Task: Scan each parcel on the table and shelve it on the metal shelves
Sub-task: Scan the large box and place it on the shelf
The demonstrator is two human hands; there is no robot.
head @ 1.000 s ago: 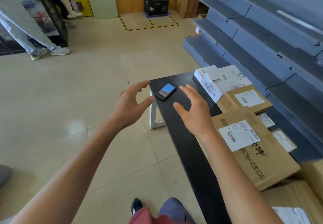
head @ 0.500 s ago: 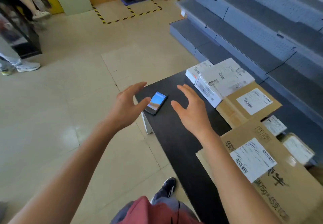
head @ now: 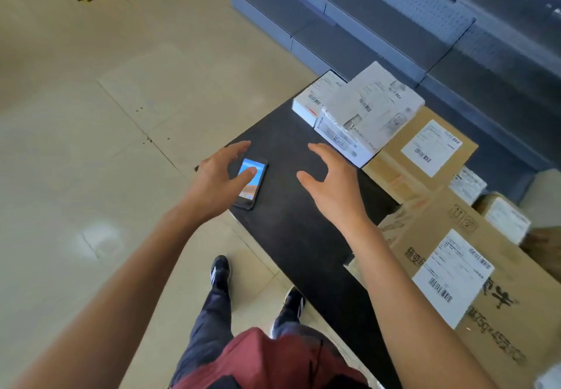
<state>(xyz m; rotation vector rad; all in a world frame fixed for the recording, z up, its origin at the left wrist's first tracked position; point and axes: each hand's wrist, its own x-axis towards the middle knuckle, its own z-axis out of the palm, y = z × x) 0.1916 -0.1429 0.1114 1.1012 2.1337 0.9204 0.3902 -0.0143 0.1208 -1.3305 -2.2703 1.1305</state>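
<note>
We judge the task barely begun: every parcel in view sits on the black table [head: 291, 237], and the grey metal shelves [head: 379, 33] across the upper right of the frame show nothing on them. Our left hand [head: 217, 182] hangs spread over the phone [head: 252, 183], which lies near the table's left edge at centre frame; the thumb overlaps the screen, but we cannot tell whether it touches, and nothing is gripped. Our right hand [head: 331, 188] hovers open and empty over bare tabletop just right of it. The white parcels [head: 361, 112] are stacked at the table's far end, with a brown box [head: 422, 155] behind them and a large cardboard box [head: 485, 291] at lower right overhanging the near edge. The phone lies close to the drop, so lifting beats sliding. Open floor fills the left; the shelves stand just beyond the table.
</note>
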